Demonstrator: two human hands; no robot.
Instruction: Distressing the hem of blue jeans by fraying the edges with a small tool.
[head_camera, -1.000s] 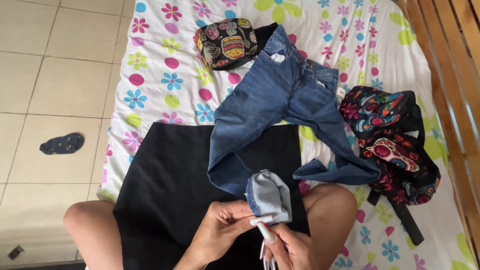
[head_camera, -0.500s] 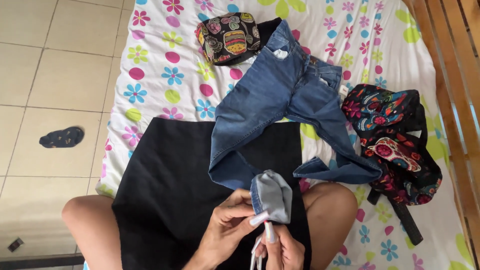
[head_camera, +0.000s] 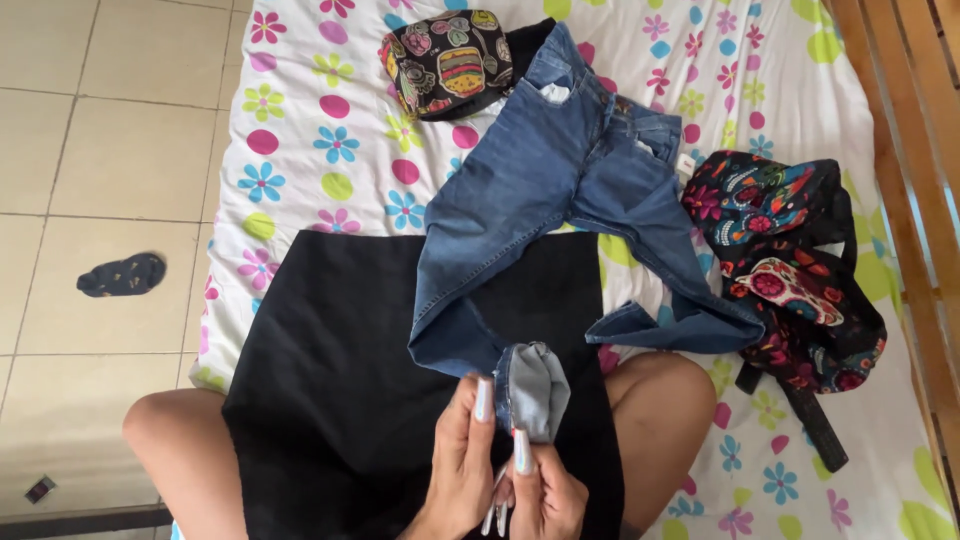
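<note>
Both hands meet at 6 o'clock, low in the view, over a black cloth (head_camera: 340, 400) spread across the person's lap. The left hand (head_camera: 462, 465) and right hand (head_camera: 545, 490) pinch the turned-out hem (head_camera: 532, 388) of one leg of the jeans (head_camera: 540, 200); the fingers of each are closed on the fabric, long pale nails showing, thumb and forefinger pressing the cuff from either side. The hem shows its lighter inner face and stands just above the fingertips.

From the hem the leg runs up to 12 o'clock, where the waistband lies just beside a patterned pouch (head_camera: 445, 62) at 11 o'clock. The other leg bends away to 3 o'clock and its end touches a dark floral bag (head_camera: 790, 270), whose strap trails down toward 4 o'clock.

Everything lies on a flowered sheet (head_camera: 300, 150). Its left edge runs from 11 to 8 o'clock, with bare tiled floor (head_camera: 100, 130) beyond it and a dark sock (head_camera: 122, 274) lying there at 9 o'clock, well apart from the hands. At 3 o'clock a wooden frame (head_camera: 915, 150) bounds the sheet. The widest open stretch of sheet is at 10 o'clock, left of the jeans; the black cloth's left half, at 7 o'clock, lies flat.
</note>
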